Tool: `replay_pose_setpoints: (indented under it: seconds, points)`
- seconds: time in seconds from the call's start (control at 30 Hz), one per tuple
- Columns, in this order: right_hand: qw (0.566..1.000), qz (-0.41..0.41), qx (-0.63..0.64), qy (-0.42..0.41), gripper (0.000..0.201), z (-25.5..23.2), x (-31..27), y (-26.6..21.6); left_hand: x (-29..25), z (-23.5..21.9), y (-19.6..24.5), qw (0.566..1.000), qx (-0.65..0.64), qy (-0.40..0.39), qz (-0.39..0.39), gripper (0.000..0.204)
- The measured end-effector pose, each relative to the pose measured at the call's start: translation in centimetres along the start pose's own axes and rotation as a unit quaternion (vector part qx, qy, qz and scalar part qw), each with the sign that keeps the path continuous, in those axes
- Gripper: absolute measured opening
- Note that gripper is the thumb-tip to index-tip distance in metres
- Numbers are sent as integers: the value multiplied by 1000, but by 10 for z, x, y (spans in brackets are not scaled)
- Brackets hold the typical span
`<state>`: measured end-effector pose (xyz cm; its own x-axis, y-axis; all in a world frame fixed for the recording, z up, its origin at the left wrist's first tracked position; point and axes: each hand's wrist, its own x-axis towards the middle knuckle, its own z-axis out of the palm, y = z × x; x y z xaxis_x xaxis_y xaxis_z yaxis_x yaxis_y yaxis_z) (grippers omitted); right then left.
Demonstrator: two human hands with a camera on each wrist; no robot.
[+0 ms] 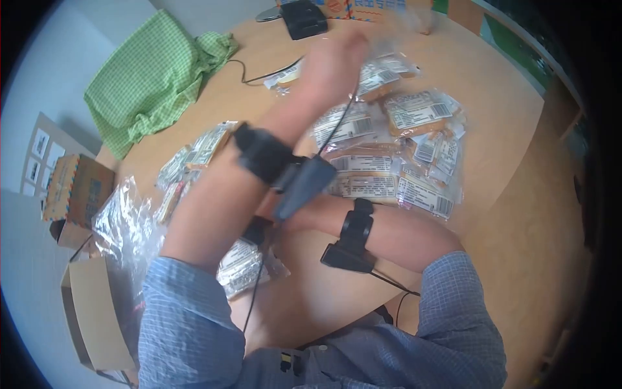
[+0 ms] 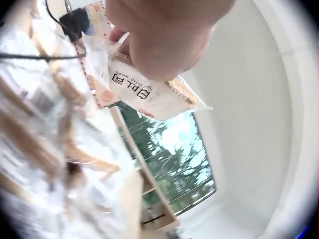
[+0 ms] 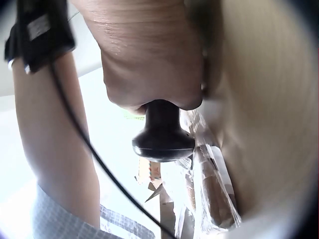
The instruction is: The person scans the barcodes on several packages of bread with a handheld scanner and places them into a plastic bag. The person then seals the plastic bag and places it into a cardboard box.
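green checked cloth point(image 1: 149, 78) is bunched up at the back left of the wooden table point(image 1: 505, 97), kinda messy lol. there's a printed orange box point(image 1: 366, 13) by the far edge. off to the left, a brown carton point(image 1: 91, 191) with striped trim, plus a long cardboard box point(image 1: 100, 318) nearer. window point(image 2: 174, 149) shows greenery too.

The person wears a blue-grey shirt point(image 1: 405, 353) in a fine pale check, its left sleeve point(image 1: 184, 318) and right sleeve point(image 1: 457, 295) both short of the wrists. A black left strap point(image 1: 262, 154) and right strap point(image 1: 357, 225) each carry a dark, angular box (the left box point(image 1: 306, 187) bears a small grey rectangle point(image 3: 39, 27)) with a thin black cable point(image 1: 342, 120).
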<state>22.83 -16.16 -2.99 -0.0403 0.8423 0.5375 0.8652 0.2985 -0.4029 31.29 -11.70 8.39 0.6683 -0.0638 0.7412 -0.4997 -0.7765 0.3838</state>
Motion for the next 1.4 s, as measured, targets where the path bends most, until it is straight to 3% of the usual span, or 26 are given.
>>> replay_pose_setpoints:
  seconds: [0.07, 0.1, 0.13, 0.17, 0.2, 0.23, 0.3, 0.37, 0.43, 0.5, 0.53, 0.57, 0.63, 0.67, 0.8, 0.9, 1.1, 1.2, 1.27, 1.3, 1.37, 1.4]
  points:
    - [999, 0, -40, -26, 27, -11, 7, -10, 4, -75, 6, 981, -149, 7, -121, 20]
    - [995, 7, -85, -49, 31, -13, 11, -14, -6, -106, 21, 949, -284, 20, -137, 24]
    - [997, -16, -68, -14, 42, -6, 12, -9, -20, -129, 22, 923, -337, 104, -157, 18]
    - [997, -3, -75, -10, 48, -1, 12, -8, -44, -189, -28, 873, -458, -48, -158, 19]
    - [998, -3, -64, -3, 49, -1, 12, -8, -78, -210, -51, 839, -499, 18, -216, 17]
    - [998, -3, -56, 3, 50, -2, 12, -9, -97, -224, -38, 796, -536, 86, -266, 15]
    - [998, -18, -32, 52, 48, -5, 14, -12, -140, -211, 8, 785, -409, 282, -371, 15]
    - [991, -31, -48, 119, 46, -6, 14, -11, -183, -219, 0, 668, -532, 317, -413, 17]
    - [991, 3, -35, 131, 45, -15, 13, -20, -234, -216, -29, 619, -711, 199, -267, 26]
    - [989, -4, -18, 148, 45, -20, 9, -26, -248, -200, -8, 562, -759, 228, -236, 29]
    - [985, 0, 0, 172, 45, -22, 5, -30, -251, -195, -7, 565, -773, 201, -207, 42]
    - [986, -6, -1, 166, 45, -26, 1, -34, -254, -191, -7, 566, -772, 206, -202, 42]
    - [993, -15, -39, 107, 45, -34, -10, -43, -251, -180, 10, 581, -785, 114, -186, 60]
    - [993, -33, -73, 82, 43, -38, -14, -48, -252, -174, 16, 578, -763, 144, -251, 75]
    - [996, -54, -28, 67, 42, -32, -15, -58, -246, -166, 32, 603, -739, 99, -284, 77]
    - [996, -67, -11, 51, 40, -31, -13, -69, -246, -161, 38, 569, -760, 107, -295, 77]
    - [994, -107, -3, 22, 38, -23, -15, -71, -253, -151, 31, 599, -723, 123, -322, 70]
    - [993, -104, -10, 59, 40, -19, -17, -65, -246, -152, 36, 605, -715, 108, -333, 67]
    - [992, -88, -25, 92, 42, -18, -18, -60, -231, -158, 55, 638, -590, 202, -452, 50]
    - [989, -74, -40, 124, 45, -18, -19, -57, -229, -161, 55, 635, -595, 191, -453, 50]
    - [984, -53, -60, 157, 49, -17, -21, -50, -229, -173, 50, 715, -479, 229, -455, 46]
    - [981, -46, -64, 178, 49, -19, -20, -47, -231, -184, 45, 735, -469, 194, -450, 44]
